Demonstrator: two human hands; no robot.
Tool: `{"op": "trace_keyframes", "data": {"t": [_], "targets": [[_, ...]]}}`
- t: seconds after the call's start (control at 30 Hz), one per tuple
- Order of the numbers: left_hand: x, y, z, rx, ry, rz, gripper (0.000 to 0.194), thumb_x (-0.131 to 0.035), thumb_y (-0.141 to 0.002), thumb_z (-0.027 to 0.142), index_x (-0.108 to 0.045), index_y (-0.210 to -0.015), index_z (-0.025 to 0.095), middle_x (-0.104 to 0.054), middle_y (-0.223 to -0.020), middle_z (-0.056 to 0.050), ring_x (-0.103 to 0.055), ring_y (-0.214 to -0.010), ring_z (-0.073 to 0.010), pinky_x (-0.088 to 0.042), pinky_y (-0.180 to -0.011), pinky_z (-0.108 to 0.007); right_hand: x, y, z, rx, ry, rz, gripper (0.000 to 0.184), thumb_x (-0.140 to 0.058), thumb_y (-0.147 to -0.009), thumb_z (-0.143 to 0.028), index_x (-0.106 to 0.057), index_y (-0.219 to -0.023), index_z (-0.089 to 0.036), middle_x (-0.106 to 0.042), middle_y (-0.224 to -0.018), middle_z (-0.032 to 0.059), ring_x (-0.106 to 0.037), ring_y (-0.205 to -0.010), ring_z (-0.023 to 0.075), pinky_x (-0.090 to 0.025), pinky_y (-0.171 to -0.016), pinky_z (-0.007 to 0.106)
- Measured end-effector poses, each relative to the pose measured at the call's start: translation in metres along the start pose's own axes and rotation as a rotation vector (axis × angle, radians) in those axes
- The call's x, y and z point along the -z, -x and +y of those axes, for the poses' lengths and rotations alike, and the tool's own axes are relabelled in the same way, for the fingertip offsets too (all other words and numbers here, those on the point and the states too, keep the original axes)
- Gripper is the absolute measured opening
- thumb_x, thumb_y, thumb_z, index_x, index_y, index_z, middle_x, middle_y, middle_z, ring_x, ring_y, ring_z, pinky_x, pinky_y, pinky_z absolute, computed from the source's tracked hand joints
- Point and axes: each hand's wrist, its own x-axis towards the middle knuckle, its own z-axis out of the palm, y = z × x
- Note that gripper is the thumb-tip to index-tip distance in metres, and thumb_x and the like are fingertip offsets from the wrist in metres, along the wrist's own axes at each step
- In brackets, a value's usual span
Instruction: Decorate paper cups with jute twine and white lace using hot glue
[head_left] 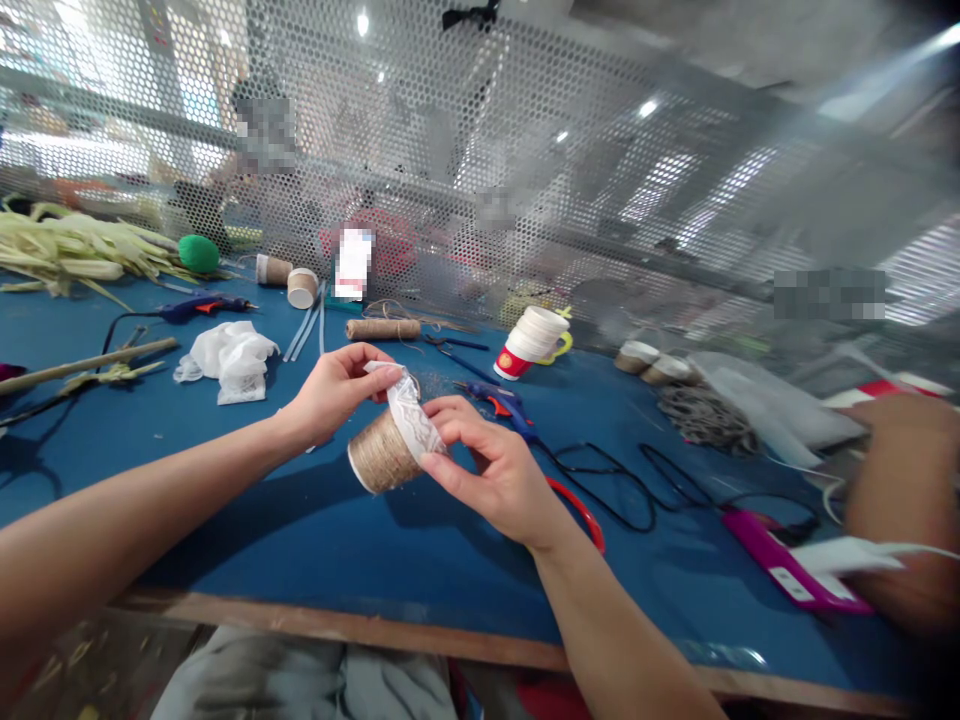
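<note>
A paper cup wrapped in brown twine (384,452) is held tilted above the blue table, its white base toward the left. White lace ribbon (411,415) runs around its rim, and one end rises loose. My left hand (337,388) pinches that free lace end between thumb and fingers. The cup's rim sits in my right hand (491,470), thumb below and fingers over the lace. Just beyond my right hand lies a blue glue gun (496,398) with an orange trigger. Red scissor handles (581,515) show partly behind my right wrist.
Bunched white lace (229,358), another glue gun (202,305) and a twine roll (382,329) lie farther back. Stacked paper cups (531,342) stand before the perforated metal screen (420,150). Black cables lead to a purple power strip (787,560). Another person's blurred arm (904,500) reaches in at right.
</note>
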Motion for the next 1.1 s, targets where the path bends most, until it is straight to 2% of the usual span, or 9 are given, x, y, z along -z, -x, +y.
{"op": "trace_keyframes", "data": {"t": [0.3, 0.57, 0.73, 1.1], "targets": [[0.001, 0.0, 0.003, -0.01, 0.041, 0.045, 0.019, -0.071, -0.065, 0.026, -0.058, -0.071, 0.013, -0.06, -0.059, 0.002, -0.055, -0.054, -0.0083, -0.043, -0.058, -0.023, 0.001, 0.0, 0.001, -0.028, -0.006, 0.017, 0.007, -0.057, -0.079, -0.018, -0.056, -0.073, -0.02, -0.059, -0.086, 0.0057, -0.054, -0.096, 0.0192, -0.043, -0.086, 0.036], [0.006, -0.005, 0.008, -0.112, 0.133, 0.104, 0.014, -0.07, -0.067, 0.021, -0.058, -0.07, 0.013, -0.058, -0.059, 0.003, -0.052, -0.052, -0.0056, -0.042, -0.054, -0.02, 0.003, 0.0, 0.011, -0.167, -0.014, 0.054, 0.009, -0.058, -0.079, -0.024, -0.059, -0.072, -0.018, -0.059, -0.094, 0.0071, -0.056, -0.094, 0.0183, -0.041, -0.088, 0.034], [0.005, -0.004, 0.01, -0.126, 0.152, 0.123, 0.013, -0.069, -0.067, 0.02, -0.058, -0.069, 0.013, -0.058, -0.058, 0.004, -0.051, -0.051, -0.0054, -0.041, -0.054, -0.02, 0.003, -0.001, 0.012, -0.228, -0.032, 0.041, 0.012, -0.058, -0.079, -0.027, -0.058, -0.071, -0.019, -0.06, -0.095, 0.0068, -0.056, -0.094, 0.0186, -0.041, -0.088, 0.035], [0.003, -0.003, 0.002, -0.034, 0.089, 0.117, 0.02, -0.072, -0.062, 0.026, -0.058, -0.069, 0.013, -0.057, -0.056, 0.003, -0.05, -0.051, -0.0063, -0.041, -0.054, -0.021, 0.003, 0.001, 0.007, -0.173, -0.102, 0.045, 0.011, -0.059, -0.078, -0.028, -0.059, -0.071, -0.019, -0.059, -0.092, 0.0067, -0.054, -0.096, 0.0201, -0.041, -0.088, 0.037]]}}
